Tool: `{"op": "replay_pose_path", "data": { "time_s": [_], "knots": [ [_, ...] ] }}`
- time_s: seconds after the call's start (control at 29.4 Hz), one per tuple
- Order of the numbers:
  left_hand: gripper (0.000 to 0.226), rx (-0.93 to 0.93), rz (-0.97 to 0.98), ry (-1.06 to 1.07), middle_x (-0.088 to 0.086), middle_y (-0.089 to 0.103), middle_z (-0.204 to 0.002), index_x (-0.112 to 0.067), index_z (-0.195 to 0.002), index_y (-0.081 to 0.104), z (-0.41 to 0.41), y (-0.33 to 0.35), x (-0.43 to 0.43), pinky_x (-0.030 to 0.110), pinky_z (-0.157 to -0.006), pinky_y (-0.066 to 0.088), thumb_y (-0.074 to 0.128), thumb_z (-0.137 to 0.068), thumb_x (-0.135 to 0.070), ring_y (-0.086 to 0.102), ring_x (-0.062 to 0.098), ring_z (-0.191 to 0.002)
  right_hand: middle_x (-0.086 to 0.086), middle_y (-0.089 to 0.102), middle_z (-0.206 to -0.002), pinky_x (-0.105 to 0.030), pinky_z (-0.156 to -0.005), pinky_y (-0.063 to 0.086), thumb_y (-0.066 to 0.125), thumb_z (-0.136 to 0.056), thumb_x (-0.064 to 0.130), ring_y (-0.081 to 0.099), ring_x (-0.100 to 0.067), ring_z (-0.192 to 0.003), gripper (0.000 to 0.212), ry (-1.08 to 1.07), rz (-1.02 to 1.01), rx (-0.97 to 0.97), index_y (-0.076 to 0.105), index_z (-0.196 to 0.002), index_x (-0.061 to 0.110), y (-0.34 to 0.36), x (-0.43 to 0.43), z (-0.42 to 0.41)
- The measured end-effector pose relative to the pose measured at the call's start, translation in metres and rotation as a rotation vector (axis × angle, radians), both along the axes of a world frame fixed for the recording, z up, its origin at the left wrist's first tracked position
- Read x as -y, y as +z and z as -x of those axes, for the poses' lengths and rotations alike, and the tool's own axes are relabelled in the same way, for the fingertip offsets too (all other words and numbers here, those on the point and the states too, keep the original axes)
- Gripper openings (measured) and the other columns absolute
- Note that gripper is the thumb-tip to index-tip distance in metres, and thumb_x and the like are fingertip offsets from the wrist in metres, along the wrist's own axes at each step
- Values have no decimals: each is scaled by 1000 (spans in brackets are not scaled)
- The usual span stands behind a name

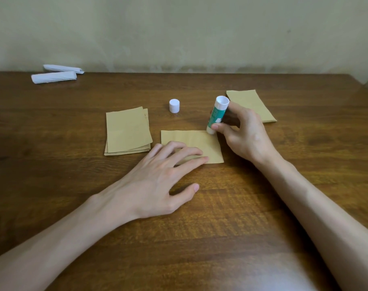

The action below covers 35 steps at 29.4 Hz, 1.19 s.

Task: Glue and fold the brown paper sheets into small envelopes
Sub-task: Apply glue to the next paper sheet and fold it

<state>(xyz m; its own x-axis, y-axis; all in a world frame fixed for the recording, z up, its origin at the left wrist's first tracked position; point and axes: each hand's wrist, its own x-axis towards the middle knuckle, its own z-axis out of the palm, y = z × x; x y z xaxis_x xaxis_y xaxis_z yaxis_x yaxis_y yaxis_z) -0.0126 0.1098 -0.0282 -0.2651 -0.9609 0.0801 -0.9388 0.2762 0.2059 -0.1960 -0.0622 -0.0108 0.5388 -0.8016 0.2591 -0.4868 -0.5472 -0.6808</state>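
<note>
A single brown paper sheet (192, 140) lies flat in the middle of the wooden table (73, 127). My left hand (162, 175) presses on its near left part with straight fingers. My right hand (244, 133) grips a green and white glue stick (217, 114), uncapped and held upside down, with its lower end touching the sheet's far right corner. The stick's white cap (174, 105) stands on the table behind the sheet. A stack of brown papers (127, 131) lies to the left, and another stack (252, 105) lies at the right, partly hidden behind my right hand.
Two rolled white paper bundles (57, 74) lie at the far left corner of the table. A pale wall stands right behind the table's far edge. Bare wood shows along the near side, between my forearms.
</note>
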Motion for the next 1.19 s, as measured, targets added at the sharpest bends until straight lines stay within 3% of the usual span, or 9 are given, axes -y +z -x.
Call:
{"op": "replay_pose_path", "data": {
  "time_s": [0.1,0.24,0.48,0.68,0.82,1.02,1.19],
  "knots": [
    [62,-6,-9,-5,-23,25,-164,-41,-163,26,0,0,1,43,-123,25,34,-105,-60,18,4,-150,10,72,-117,-22,-99,56,77,-95,15,70,-2,-112,30,-31,-33,206,69,-124,12,0,-2,6],
    [62,-3,-11,-6,-23,24,-165,-42,-163,25,0,0,1,42,-123,24,34,-105,-60,16,4,-151,3,74,-117,-24,-94,58,80,-94,16,72,-6,-109,33,-51,-8,394,68,-122,2,11,-6,12],
    [61,9,31,-5,-20,28,-163,-36,-162,32,0,-2,0,36,-119,25,37,-105,-58,20,6,-149,8,76,-104,-34,-89,60,84,-90,23,74,-9,-98,28,151,-19,153,72,-114,13,2,-20,-1],
    [61,19,23,2,-19,26,-164,-34,-161,34,0,-2,0,36,-120,22,35,-105,-59,17,5,-150,8,77,-106,-34,-98,55,76,-94,16,71,-7,-108,19,177,84,-10,68,-112,17,-1,-23,-8],
    [61,15,21,0,-19,27,-163,-36,-162,32,-1,-1,0,37,-120,25,36,-105,-58,20,7,-149,4,77,-105,-37,-94,55,75,-94,14,71,-13,-105,20,114,117,-31,67,-112,15,-1,-21,-12],
    [61,10,25,-3,-21,28,-162,-36,-162,31,0,-1,-1,38,-118,28,36,-105,-57,22,7,-148,3,75,-105,-27,-87,55,74,-96,18,70,-13,-99,20,-5,140,-37,65,-114,17,-2,-12,-11],
    [61,12,8,-7,-22,25,-164,-39,-163,27,0,0,0,39,-121,26,34,-105,-59,19,5,-149,17,74,-103,-26,-92,59,78,-95,17,72,-1,-100,17,-28,39,179,68,-109,18,-5,-8,-2]
  ]
}}
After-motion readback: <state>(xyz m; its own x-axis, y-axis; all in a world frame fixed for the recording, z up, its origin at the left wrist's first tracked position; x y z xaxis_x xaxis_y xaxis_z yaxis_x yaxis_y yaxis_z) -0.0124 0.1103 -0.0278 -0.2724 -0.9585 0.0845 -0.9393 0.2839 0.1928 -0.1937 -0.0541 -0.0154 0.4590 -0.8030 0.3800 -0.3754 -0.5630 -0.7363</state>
